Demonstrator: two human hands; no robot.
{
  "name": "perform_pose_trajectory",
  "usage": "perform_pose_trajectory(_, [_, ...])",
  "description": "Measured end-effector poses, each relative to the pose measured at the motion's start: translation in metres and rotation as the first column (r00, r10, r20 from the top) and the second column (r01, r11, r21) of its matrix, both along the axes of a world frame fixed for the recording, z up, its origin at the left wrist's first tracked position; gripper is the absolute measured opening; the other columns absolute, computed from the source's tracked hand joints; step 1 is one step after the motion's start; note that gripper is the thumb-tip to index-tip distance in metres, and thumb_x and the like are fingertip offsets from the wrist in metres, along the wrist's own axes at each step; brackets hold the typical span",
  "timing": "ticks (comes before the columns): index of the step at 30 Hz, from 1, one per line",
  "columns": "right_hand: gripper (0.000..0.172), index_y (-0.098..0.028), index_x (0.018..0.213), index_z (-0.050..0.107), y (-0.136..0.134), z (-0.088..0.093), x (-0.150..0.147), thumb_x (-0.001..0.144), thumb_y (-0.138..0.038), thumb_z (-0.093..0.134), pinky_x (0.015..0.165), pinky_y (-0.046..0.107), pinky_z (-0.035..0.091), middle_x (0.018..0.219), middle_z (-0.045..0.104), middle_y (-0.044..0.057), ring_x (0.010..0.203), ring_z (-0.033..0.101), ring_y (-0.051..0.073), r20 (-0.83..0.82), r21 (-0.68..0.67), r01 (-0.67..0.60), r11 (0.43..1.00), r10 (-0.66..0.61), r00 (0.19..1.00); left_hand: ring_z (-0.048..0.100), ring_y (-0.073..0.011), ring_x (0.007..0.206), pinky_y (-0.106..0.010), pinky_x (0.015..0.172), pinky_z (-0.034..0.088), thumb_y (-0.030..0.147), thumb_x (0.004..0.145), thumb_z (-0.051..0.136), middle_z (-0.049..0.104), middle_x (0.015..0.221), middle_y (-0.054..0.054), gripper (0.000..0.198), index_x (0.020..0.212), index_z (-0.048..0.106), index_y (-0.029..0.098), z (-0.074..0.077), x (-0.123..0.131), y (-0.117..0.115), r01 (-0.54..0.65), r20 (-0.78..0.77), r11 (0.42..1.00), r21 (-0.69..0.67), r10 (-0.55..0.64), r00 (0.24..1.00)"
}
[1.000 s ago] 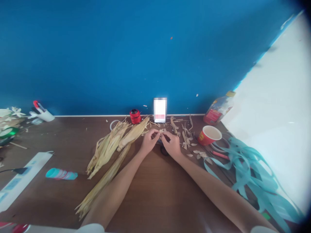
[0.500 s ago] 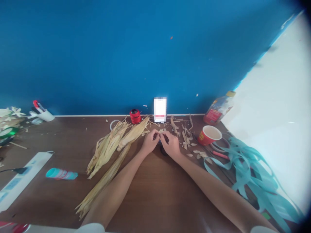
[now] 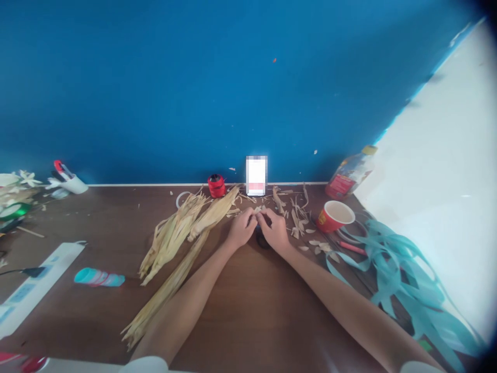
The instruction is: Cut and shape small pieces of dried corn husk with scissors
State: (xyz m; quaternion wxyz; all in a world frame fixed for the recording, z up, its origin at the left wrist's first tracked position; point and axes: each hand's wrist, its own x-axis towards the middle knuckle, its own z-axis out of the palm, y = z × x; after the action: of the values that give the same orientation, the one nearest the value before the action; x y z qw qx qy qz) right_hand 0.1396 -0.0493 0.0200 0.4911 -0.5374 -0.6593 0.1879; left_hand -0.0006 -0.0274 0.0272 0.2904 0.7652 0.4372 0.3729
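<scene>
My left hand (image 3: 243, 228) and my right hand (image 3: 275, 230) meet at the far middle of the brown table, fingertips pinched together and almost touching. Whatever they pinch is too small and too covered to make out; a pale scrap (image 3: 258, 209) shows just at the fingertips. A dark round object (image 3: 262, 239) lies beneath my right hand, partly hidden by it. Left of my hands lie long dried corn husks (image 3: 166, 243), one strip (image 3: 171, 290) running beside my left forearm. Torn husk bits (image 3: 297, 217) are scattered to the right of my right hand.
A red string spool (image 3: 216, 186) and a blurred bright upright screen (image 3: 256, 176) stand by the blue wall. Rightward are a red paper cup (image 3: 336, 216), a bottle (image 3: 349, 173) and tangled teal ribbon (image 3: 404, 280). Leftward lie a teal roll (image 3: 99, 277) and a power strip (image 3: 39, 285).
The fingers of both hands have shifted slightly, and the gap inside each pinch looks narrower. Both hands stay in nearly the same place, and the things on the table have not moved.
</scene>
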Motion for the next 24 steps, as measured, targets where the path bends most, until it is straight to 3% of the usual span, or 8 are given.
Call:
perform_pose_trajectory(9, [0.024,-0.020,0.085,0.063,-0.0025,0.0044,-0.0002,0.089,-0.037,0.047,0.064,0.026,0.045,0.073,0.066,0.001,0.065,0.060,0.016,-0.070,-0.002,0.052,0.999,-0.052,0.996,0.053,-0.0135,0.071,-0.026,0.069,0.041,0.036,0.094,0.038,0.058,0.077,0.000,0.022,0.088,0.053,0.020,0.0002,0.0006,0.0014,-0.063,0.117,0.997,-0.045,0.068,0.991])
perform_pose_trajectory(15, [0.024,-0.019,0.086,0.064,-0.0045,0.0055,0.0002,0.089,-0.037,0.048,0.065,0.026,0.045,0.075,0.067,0.002,0.065,0.059,0.015,-0.086,0.023,0.162,0.987,-0.159,0.984,0.057,-0.0149,0.077,-0.026,0.071,0.044,0.032,0.092,0.042,0.063,0.086,-0.003,0.021,0.093,0.058,0.019,0.0002,-0.0002,0.0020,-0.001,0.123,0.999,-0.043,0.006,0.992])
perform_pose_trajectory(24, [0.023,-0.020,0.087,0.064,-0.0050,0.0029,-0.0005,0.089,-0.035,0.047,0.065,0.027,0.044,0.073,0.067,0.001,0.063,0.059,0.015,0.012,0.041,0.104,0.994,-0.104,0.994,0.057,-0.0153,0.073,-0.026,0.069,0.044,0.027,0.091,0.041,0.065,0.080,-0.003,0.024,0.085,0.062,0.019,-0.0019,-0.0003,0.0042,0.026,0.085,0.999,-0.035,-0.023,0.996])
